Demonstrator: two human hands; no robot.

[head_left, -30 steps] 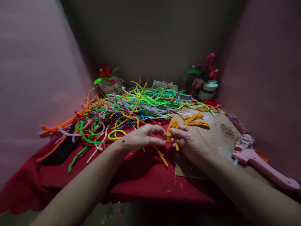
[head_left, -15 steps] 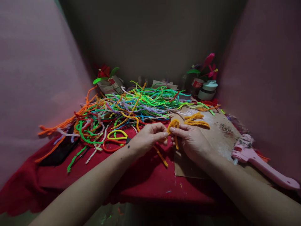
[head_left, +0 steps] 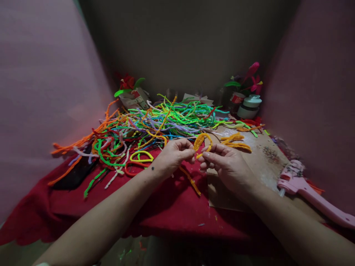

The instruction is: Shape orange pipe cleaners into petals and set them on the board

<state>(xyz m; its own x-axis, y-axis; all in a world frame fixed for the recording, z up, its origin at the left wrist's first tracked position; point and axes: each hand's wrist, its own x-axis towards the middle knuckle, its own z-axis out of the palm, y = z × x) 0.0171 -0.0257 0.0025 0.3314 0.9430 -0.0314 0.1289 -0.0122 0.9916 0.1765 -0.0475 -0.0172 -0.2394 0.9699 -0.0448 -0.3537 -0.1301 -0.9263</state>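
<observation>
Between my two hands an orange-yellow pipe cleaner (head_left: pixel 199 141) is bent into a loop that arches upward. My left hand (head_left: pixel 179 153) pinches its left side between thumb and fingertips. On the other side, my right hand (head_left: pixel 224 160) pinches the loop's free end, which pokes out toward the left. Below my left hand another orange pipe cleaner (head_left: pixel 191 181) lies on the red cloth (head_left: pixel 172 214). Several bent orange pieces (head_left: pixel 235 142) rest on the cardboard (head_left: pixel 230 195) just behind my right hand. Scissors (head_left: pixel 141 159) with yellow and red handles lie left of my left wrist, their blades hidden.
A tangled heap of many-coloured pipe cleaners (head_left: pixel 177 118) spreads across the back. On the right lies a pink glue gun (head_left: pixel 299 183). A white jar (head_left: pixel 250 107) and pink flowers (head_left: pixel 256 83) stand at back right; a red flower (head_left: pixel 127 84) is at back left.
The pipe cleaner's loop has opened wider. Its end, hanging down before, now points left in my right hand's fingers. The whole view has shifted slightly.
</observation>
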